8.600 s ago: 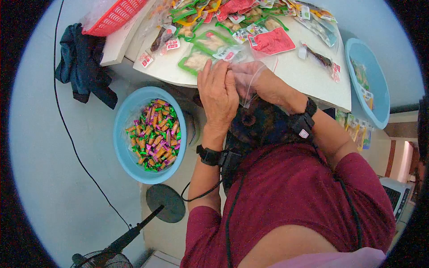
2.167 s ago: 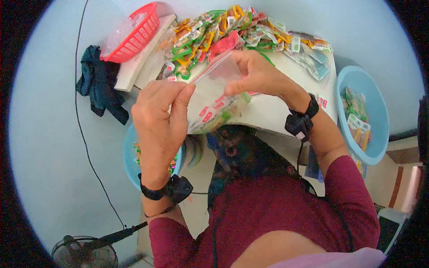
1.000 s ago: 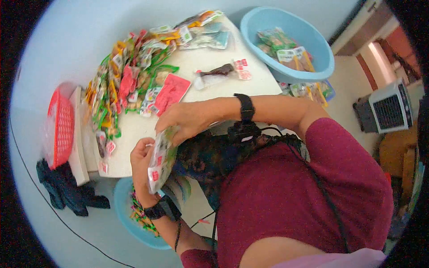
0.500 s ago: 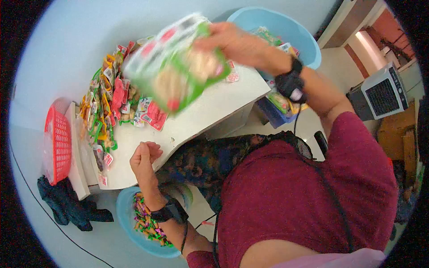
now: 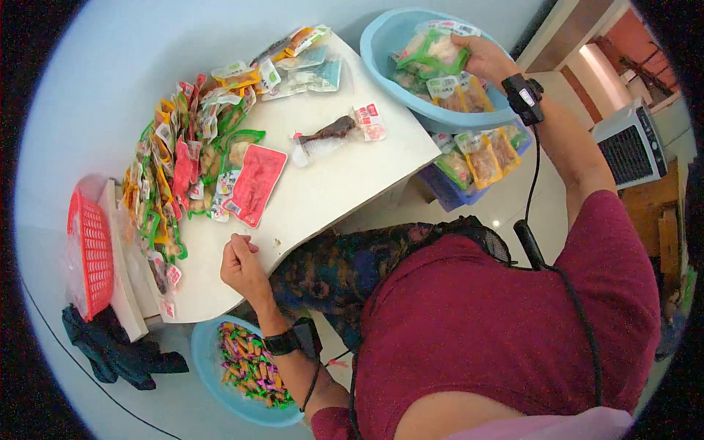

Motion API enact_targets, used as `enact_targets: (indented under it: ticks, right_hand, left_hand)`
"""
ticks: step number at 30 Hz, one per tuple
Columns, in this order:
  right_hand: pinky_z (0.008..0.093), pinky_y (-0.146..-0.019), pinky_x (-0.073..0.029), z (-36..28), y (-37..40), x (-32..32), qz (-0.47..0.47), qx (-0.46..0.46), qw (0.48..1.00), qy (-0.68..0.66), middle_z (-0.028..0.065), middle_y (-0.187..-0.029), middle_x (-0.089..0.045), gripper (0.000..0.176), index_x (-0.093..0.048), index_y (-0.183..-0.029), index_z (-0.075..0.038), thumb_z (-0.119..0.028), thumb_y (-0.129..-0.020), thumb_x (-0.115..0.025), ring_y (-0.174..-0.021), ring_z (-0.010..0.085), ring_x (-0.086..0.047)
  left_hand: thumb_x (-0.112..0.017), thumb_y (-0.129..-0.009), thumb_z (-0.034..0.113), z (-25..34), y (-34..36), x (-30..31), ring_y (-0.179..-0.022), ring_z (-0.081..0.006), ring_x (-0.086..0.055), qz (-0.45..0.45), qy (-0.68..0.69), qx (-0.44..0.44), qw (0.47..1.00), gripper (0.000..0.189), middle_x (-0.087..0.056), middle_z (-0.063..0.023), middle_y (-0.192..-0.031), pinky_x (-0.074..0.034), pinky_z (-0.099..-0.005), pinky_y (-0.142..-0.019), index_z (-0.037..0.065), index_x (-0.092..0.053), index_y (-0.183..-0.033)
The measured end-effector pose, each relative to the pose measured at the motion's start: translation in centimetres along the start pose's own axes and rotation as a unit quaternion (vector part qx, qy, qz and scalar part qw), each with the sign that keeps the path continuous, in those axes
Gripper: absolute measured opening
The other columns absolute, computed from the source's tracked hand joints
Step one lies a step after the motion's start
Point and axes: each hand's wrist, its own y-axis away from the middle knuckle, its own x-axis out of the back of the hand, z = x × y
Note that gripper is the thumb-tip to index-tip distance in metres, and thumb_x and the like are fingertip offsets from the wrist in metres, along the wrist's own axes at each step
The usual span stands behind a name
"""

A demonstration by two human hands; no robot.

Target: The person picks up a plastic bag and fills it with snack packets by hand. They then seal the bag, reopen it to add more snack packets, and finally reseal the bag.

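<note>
My right hand [image 5: 484, 59] is over the upper blue basin [image 5: 370, 55], its fingers closed on the edge of a green-bordered food packet [image 5: 438, 53] with pale contents. Under that packet, other packets lie in the basin, among them a yellow-edged packet [image 5: 460, 94]. My left hand [image 5: 243, 268] hovers by the front edge of the white table [image 5: 323, 191], fingers curled in with nothing visible in them. Closest to it is a red packet [image 5: 258, 185] lying flat. A packet with a dark item [image 5: 330, 132] rests alone farther right on the table.
Many sealed packets [image 5: 176, 158] are heaped along the wall side. A red basket [image 5: 94, 249] stands at the left. Below the table, a blue basin [image 5: 209, 381] holds small wrapped candies [image 5: 253, 367]. A purple crate [image 5: 447, 192] of packets sits beneath the upper basin.
My right hand has carried the green-bordered packet from above the table rightward to the upper basin. The table's packets now show uncovered. My left hand moved slightly and its fingers curled more.
</note>
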Motion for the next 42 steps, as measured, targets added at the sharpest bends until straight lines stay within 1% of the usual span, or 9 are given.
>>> enact_targets:
  ticks: [5,7,12,13,16,31,34,36,42]
  right_hand:
    - [0.0388,-0.08,-0.051,-8.8,5.7,-5.7,-0.102,0.112,0.889,0.433,0.013,-0.097,-0.069,0.043,-0.061,-0.112,-0.006,-0.036,-0.082,-0.066,-0.088,0.0293,-0.065]
    - [0.0402,-0.075,-0.053,-2.2,3.1,-4.1,-0.114,-0.309,0.935,0.129,0.0133,-0.096,-0.069,0.04,-0.062,-0.111,-0.007,-0.033,-0.081,-0.066,-0.083,0.0295,-0.067]
    - [0.0384,-0.054,-0.053,-6.2,4.9,-6.7,-0.042,-0.506,0.858,-0.074,0.0141,-0.09,-0.069,0.028,-0.067,-0.096,-0.003,-0.028,-0.083,-0.065,-0.067,0.0247,-0.067]
    - [0.0404,-0.059,-0.054,-8.1,4.1,-6.6,-0.082,-0.412,0.858,0.295,0.0187,-0.087,-0.068,0.034,-0.064,-0.1,0.0,-0.027,-0.079,-0.068,-0.073,0.0309,-0.067]
    - [0.0439,-0.071,-0.053,-8.3,3.8,-5.4,-0.09,-0.108,0.75,0.647,0.0223,-0.095,-0.066,0.045,-0.058,-0.11,0.0,-0.023,-0.075,-0.071,-0.085,0.0366,-0.065]
    - [0.045,-0.08,-0.049,-6.8,-0.3,-9.4,-0.35,0.007,0.783,0.514,0.0266,-0.105,-0.062,0.051,-0.052,-0.123,-0.002,-0.02,-0.077,-0.066,-0.097,0.0374,-0.062]
    - [0.0431,-0.079,-0.05,-11.8,-1.2,-10.4,-0.316,-0.226,0.776,0.497,0.0248,-0.104,-0.063,0.049,-0.057,-0.118,0.0,-0.022,-0.075,-0.068,-0.094,0.035,-0.063]
    - [0.0395,-0.078,-0.051,-8.1,-4.3,-8.3,-0.251,0.012,0.747,0.615,0.0216,-0.104,-0.064,0.041,-0.062,-0.113,0.001,-0.02,-0.077,-0.068,-0.088,0.0308,-0.064]
    - [0.0381,-0.086,-0.049,-21.4,-0.8,-21.5,-0.144,0.163,0.912,0.349,0.019,-0.108,-0.065,0.03,-0.063,-0.113,-0.001,-0.013,-0.086,-0.063,-0.095,0.0309,-0.063]
  left_hand:
    - [-0.053,-0.097,0.022,-0.1,0.3,0.0,-0.062,-0.0068,-0.047,0.003,0.004,-0.013,1.0,0.032,-0.055,-0.0008,-0.065,-0.038,-0.0233,-0.058,-0.002,-0.062,-0.077]
    - [-0.053,-0.097,0.021,0.2,0.4,0.0,-0.062,-0.0068,-0.047,0.001,-0.001,-0.009,1.0,0.032,-0.055,-0.0007,-0.065,-0.038,-0.023,-0.058,-0.002,-0.062,-0.077]
    - [-0.054,-0.097,0.021,-0.5,0.4,0.5,-0.062,-0.0071,-0.047,-0.011,0.01,-0.015,1.0,0.03,-0.054,-0.0007,-0.065,-0.038,-0.0227,-0.058,-0.002,-0.063,-0.079]
    - [-0.054,-0.097,0.02,-0.5,0.4,0.6,-0.062,-0.0071,-0.047,-0.013,0.014,-0.014,1.0,0.029,-0.055,-0.0009,-0.065,-0.038,-0.0226,-0.058,-0.002,-0.063,-0.08]
    - [-0.053,-0.096,0.018,-0.6,0.4,0.5,-0.063,-0.0072,-0.048,-0.02,0.029,-0.028,0.999,0.027,-0.056,-0.0014,-0.067,-0.039,-0.0224,-0.059,-0.003,-0.064,-0.082]
    - [-0.06,-0.092,0.015,-1.3,0.3,0.3,-0.059,-0.0068,-0.051,0.016,0.088,-0.021,0.996,0.024,-0.058,-0.0024,-0.063,-0.041,-0.0231,-0.055,-0.004,-0.065,-0.079]
    - [-0.06,-0.092,0.017,-1.7,0.1,0.3,-0.058,-0.0065,-0.051,0.02,0.08,-0.035,0.996,0.025,-0.058,-0.0028,-0.061,-0.04,-0.0234,-0.054,-0.003,-0.065,-0.078]
    - [-0.06,-0.092,0.017,-1.5,0.1,0.4,-0.058,-0.0064,-0.051,0.021,0.094,-0.034,0.995,0.025,-0.058,-0.0029,-0.061,-0.04,-0.0236,-0.053,-0.003,-0.065,-0.078]
    - [-0.058,-0.094,0.021,-1.5,0.1,0.7,-0.057,-0.0064,-0.05,0.009,0.095,-0.017,0.995,0.029,-0.057,-0.002,-0.06,-0.039,-0.0233,-0.053,-0.002,-0.066,-0.077]
